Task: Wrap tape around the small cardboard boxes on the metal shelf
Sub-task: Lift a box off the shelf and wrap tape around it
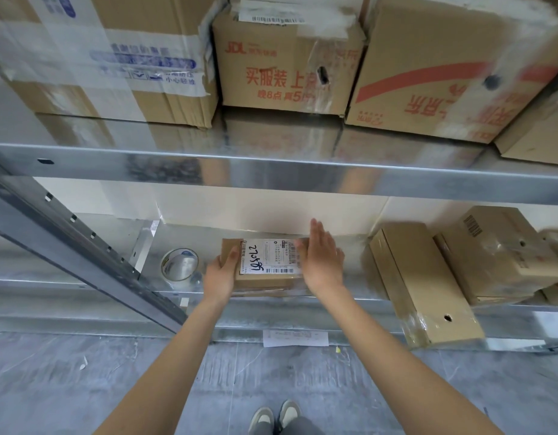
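We see the small box (265,265) flat on the lower metal shelf (271,306), near its front edge, label up. Left hand (221,274) grasps the box's left end, thumb on top. Right hand (321,262) is released, fingers straight, flat against the right end. Tape roll (179,264) stands just left of the box, apart

The small box's white label (269,257) bears handwritten "272028" — the upper carton (284,64) reads "JDL".
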The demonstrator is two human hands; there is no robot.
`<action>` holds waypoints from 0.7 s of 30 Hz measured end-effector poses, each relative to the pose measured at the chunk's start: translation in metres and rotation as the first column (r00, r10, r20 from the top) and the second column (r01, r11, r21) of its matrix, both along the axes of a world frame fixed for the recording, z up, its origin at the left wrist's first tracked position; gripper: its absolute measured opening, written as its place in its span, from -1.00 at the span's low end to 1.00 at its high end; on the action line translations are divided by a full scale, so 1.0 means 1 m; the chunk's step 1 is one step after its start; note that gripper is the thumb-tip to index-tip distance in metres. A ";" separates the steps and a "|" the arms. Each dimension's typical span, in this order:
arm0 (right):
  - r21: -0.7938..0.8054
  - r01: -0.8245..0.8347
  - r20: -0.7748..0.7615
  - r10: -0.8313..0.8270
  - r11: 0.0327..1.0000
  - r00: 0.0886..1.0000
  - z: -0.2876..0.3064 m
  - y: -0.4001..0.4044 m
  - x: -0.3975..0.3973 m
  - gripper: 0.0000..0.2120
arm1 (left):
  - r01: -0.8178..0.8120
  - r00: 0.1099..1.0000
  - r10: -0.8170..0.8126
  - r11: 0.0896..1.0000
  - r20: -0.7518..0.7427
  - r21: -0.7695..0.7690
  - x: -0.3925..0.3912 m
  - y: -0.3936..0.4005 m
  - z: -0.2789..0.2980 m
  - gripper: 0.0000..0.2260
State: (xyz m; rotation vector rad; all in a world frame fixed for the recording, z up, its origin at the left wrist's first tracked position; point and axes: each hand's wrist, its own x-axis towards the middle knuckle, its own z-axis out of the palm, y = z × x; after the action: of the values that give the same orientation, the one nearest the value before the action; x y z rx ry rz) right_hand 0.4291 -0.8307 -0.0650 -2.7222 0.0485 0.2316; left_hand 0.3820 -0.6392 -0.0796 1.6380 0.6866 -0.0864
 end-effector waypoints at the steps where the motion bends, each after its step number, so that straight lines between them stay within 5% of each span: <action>1: -0.068 -0.104 0.032 0.106 0.992 0.994 0.000 0.005 -0.001 -0.37 | 0.000 1.000 0.000 1.000 0.004 -0.005 0.000 0.000 -0.001 -0.65; 6: -0.240 -0.263 -0.010 0.268 0.934 0.963 0.001 0.016 -0.011 -0.28 | -0.050 0.999 0.050 0.999 0.014 -0.016 0.004 -0.004 0.000 -0.66; 14: -0.162 -0.351 0.125 0.372 0.922 0.920 -0.013 -0.015 -0.091 -0.31 | -0.028 0.999 0.028 1.000 0.041 0.008 0.006 -0.004 -0.003 -0.67; 17: 0.063 -0.350 0.191 0.333 0.934 0.923 -0.009 -0.028 -0.068 -0.35 | -0.003 1.000 0.003 1.000 0.030 0.014 0.008 -0.005 -0.001 -0.58; 21: 0.523 -0.115 0.092 0.078 0.844 0.993 -0.005 -0.044 -0.051 -0.37 | 0.035 0.999 -0.036 0.999 0.041 0.029 0.008 -0.007 0.003 -0.54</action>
State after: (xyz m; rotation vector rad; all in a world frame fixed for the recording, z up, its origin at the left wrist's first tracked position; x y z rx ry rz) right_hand 0.3777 -0.8744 -0.0697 -2.1772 -0.1526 0.1519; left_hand 0.3902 -0.6465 -0.0764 1.6745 0.6297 -0.0687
